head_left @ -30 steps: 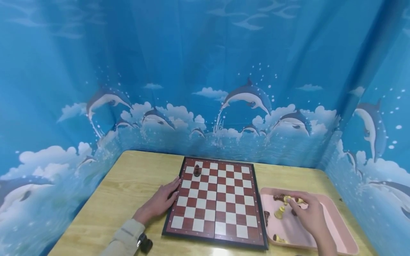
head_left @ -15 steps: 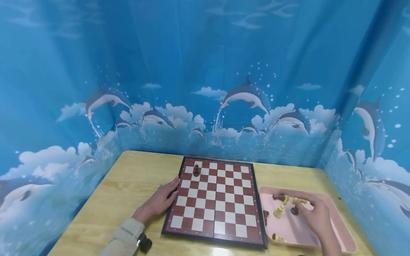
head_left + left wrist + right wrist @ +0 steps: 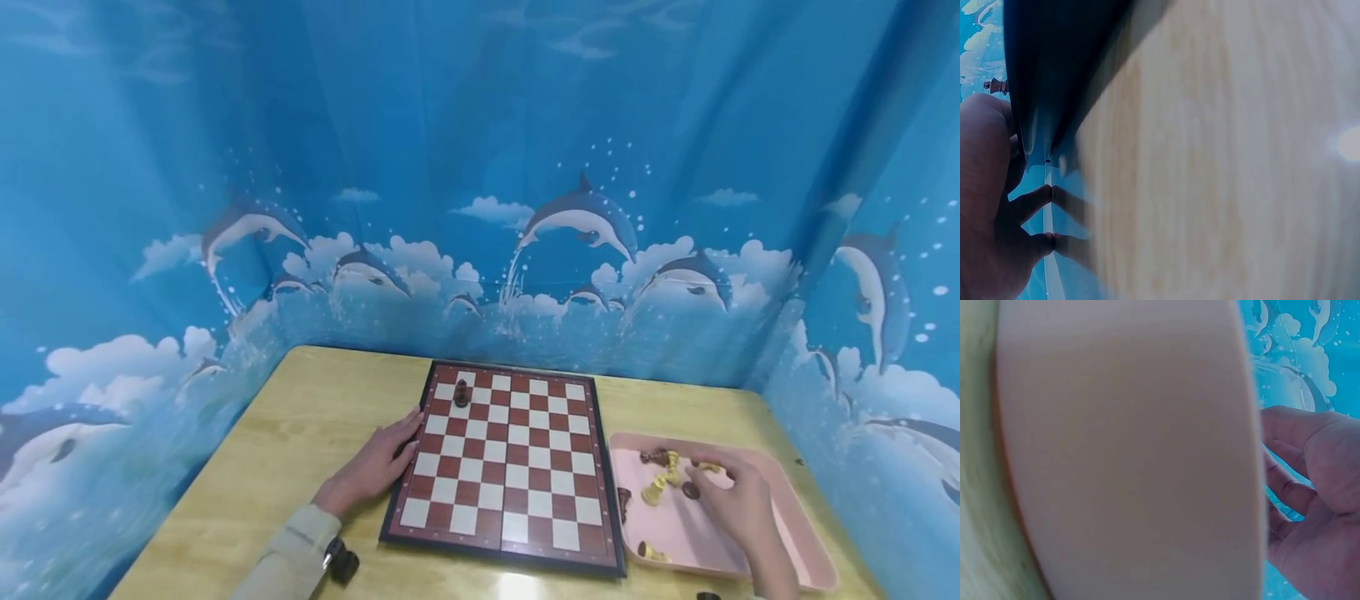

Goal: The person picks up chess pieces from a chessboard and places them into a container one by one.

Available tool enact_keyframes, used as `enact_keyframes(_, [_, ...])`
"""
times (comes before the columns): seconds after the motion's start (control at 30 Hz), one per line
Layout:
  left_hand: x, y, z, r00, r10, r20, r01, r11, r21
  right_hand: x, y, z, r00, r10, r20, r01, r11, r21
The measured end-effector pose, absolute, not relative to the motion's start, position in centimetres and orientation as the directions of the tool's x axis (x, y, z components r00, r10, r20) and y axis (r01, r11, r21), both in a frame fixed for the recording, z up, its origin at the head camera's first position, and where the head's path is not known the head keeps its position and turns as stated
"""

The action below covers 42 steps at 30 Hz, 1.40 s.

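Note:
My left hand point(image 3: 381, 457) rests at the left edge of the chessboard point(image 3: 517, 546), fingers extended along the rim. In the left wrist view its fingers point(image 3: 1030, 203) stand beside the board's dark side. One dark brown chess piece point(image 3: 461, 393) stands upright near the board's far left corner. My right hand point(image 3: 738, 500) reaches into the pink tray point(image 3: 798, 533), fingers bent low over a yellow chess piece with a dark base point(image 3: 708, 467). I cannot tell whether it grips that piece. In the right wrist view the tray wall point(image 3: 1129, 456) hides the fingertips.
Several yellow and dark brown pieces lie in the tray, among them a yellow rook point(image 3: 654, 490) and a dark piece point(image 3: 624, 502) by the left wall. The tray sits beside the board on a wooden table point(image 3: 330, 392). A blue dolphin curtain point(image 3: 480, 167) hangs behind.
My right hand has shifted a little to the right within the tray, away from the yellow pieces near the dark one. Small pieces there have shifted. My left hand stays at the board's edge.

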<state>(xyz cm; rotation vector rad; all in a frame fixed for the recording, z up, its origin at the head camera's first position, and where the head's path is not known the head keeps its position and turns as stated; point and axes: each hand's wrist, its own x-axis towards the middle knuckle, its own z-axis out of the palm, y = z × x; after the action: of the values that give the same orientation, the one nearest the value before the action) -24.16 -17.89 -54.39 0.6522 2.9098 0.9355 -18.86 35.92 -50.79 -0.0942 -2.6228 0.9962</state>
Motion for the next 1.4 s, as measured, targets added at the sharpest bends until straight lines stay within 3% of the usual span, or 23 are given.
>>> enact_keyframes(0.4, [-24.8, -17.6, -53.3, -0.908, 0.402, 0.121, 0.398, 0.735, 0.548, -18.9, 35.7, -49.0, -0.904, 0.134, 0.406, -0.157, 0.779, -0.607])
enact_keyframes(0.7, [-25.3, -18.1, -52.7, -0.874, 0.477, 0.098, 0.454, 0.725, 0.518, -19.0, 34.9, -48.1, -0.925, 0.125, 0.359, -0.142, 0.763, -0.63])
enact_keyframes(0.93, [-25.1, -18.8, -53.1, -0.871, 0.491, 0.009, 0.448, 0.786, 0.427, -18.8, 34.1, -48.4, -0.94, 0.103, 0.326, -0.151, 0.73, -0.666])
enact_keyframes(1.1, [-25.2, -19.2, -52.9, -0.846, 0.534, 0.017, 0.505, 0.789, 0.35, -18.9, 33.5, -48.5, -0.94, 0.09, 0.33, -0.157, 0.744, -0.65])
enact_keyframes(1.4, [-25.1, -19.3, -53.2, -0.832, 0.553, 0.053, 0.539, 0.78, 0.319, -19.2, 32.3, -48.9, -0.928, 0.024, 0.371, -0.237, 0.731, -0.64])
